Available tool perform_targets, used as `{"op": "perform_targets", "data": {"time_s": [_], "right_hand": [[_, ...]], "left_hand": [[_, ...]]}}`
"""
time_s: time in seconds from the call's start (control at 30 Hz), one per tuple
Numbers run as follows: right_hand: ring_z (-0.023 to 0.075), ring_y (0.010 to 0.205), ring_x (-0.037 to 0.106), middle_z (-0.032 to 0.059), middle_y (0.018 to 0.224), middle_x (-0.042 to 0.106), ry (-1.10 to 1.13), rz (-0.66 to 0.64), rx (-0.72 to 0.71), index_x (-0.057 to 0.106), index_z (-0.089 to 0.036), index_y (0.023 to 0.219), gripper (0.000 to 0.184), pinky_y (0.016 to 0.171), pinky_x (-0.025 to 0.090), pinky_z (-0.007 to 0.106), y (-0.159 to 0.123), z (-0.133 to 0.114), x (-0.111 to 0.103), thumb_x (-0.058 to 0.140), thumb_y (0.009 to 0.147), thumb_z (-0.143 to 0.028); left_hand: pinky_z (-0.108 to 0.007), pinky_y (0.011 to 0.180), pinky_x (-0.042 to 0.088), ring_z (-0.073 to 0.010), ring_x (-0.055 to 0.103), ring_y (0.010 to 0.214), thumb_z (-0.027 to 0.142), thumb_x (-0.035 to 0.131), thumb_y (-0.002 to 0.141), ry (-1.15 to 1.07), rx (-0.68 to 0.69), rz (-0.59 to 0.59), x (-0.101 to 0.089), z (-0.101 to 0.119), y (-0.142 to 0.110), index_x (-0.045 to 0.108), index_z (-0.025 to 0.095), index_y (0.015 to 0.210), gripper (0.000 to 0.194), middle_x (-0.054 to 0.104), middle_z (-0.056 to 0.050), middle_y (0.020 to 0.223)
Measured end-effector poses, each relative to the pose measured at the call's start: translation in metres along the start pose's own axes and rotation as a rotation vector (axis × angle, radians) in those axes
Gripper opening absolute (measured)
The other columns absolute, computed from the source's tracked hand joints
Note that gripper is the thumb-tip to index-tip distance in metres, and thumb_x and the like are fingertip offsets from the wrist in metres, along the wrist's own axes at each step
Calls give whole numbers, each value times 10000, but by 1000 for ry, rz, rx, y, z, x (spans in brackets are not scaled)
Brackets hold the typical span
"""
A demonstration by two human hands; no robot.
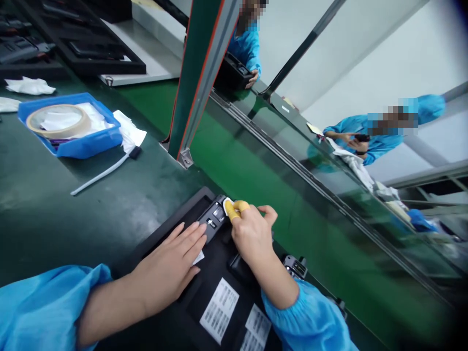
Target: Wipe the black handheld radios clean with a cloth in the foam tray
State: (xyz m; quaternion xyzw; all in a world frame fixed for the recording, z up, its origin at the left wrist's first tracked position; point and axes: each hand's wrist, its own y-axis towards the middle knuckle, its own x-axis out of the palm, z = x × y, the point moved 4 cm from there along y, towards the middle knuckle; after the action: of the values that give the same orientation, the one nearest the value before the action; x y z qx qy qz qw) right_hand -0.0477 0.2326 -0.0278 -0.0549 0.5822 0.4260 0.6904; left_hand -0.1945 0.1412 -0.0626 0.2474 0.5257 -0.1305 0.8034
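1. Dark device [213, 218] is seated in a black foam case [171, 219], its lower end covered by the left hand.
2. At far left, crumpled white paper [31, 86] is seen on the dark green table [146, 187], below black trays [124, 61] of equipment.
3. Beside it, a tape roll [62, 131] and more paper are held in a blue bin [86, 148]; a pale cable [104, 174] is laid out nearby.
4. The left hand [173, 256] is spread flat over the device, which is pressed rather than clenched; a small white label is partly hidden by this hand.
5. A green post [195, 92] is set upright beyond the case, and part of the background is blocked by it.
6. Printed labels [220, 311] are seen on the case, between the forearms.
7. By the right hand [252, 234], in yellow finger covers [232, 209], a white wipe [226, 204] is pinched against the device's upper end. A black item [238, 265] is partly hidden below it.
8. Beyond a glossy green surface [310, 224], a phone-like object is held by a person [387, 134] in blue.
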Motion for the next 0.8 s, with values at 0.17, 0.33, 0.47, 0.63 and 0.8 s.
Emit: {"op": "perform_targets", "data": {"time_s": [0.17, 0.33, 0.47, 0.63, 0.8], "right_hand": [[149, 770, 474, 33, 883, 625, -27, 13, -22, 637, -187, 660, 283, 886, 188, 405, -5, -2, 1, 448, 778, -14], [147, 754, 467, 27, 855, 626, -61, 56, -27, 652, -188, 730, 272, 878, 182, 406, 8, -3, 4, 440, 804, -34], [149, 741, 460, 24, 787, 599, -52, 32, 63, 638, -184, 685, 316, 880, 183, 404, -4, 1, 3, 396, 798, -13], [147, 743, 455, 15, 776, 583, -19, 39, 34, 620, -193, 659, 332, 885, 177, 402, 1, -9, 2, 383, 794, -5], [140, 695, 423, 3, 689, 529, -36, 55, 57, 603, -188, 598, 301, 864, 171, 403, 18, -3, 4, 430, 781, -23]], "left_hand": [[-428, 1113, 299, -253, 376, 1341, 227, 475, 896, 15, 6, 15, 3, 0, 1, 451, 94, 1329, 453, 414, -129, 1446], [-416, 1114, 315, -223, 367, 1348, 237, 470, 902, 14, -13, -2, 1, -3, 1, 402, 120, 1366, 484, 401, -100, 1460], [-415, 1111, 328, -220, 355, 1355, 231, 465, 898, 16, 2, 0, 1, -2, 1, 398, 117, 1365, 486, 393, -98, 1466], [-415, 1110, 331, -224, 342, 1363, 253, 445, 907, 30, -24, 14, 4, -1, 0, 386, 127, 1374, 487, 385, -97, 1471], [-420, 1090, 358, -231, 352, 1357, 240, 446, 904, 59, -6, 11, 3, -1, 0, 378, 115, 1378, 494, 398, -107, 1461]]}}
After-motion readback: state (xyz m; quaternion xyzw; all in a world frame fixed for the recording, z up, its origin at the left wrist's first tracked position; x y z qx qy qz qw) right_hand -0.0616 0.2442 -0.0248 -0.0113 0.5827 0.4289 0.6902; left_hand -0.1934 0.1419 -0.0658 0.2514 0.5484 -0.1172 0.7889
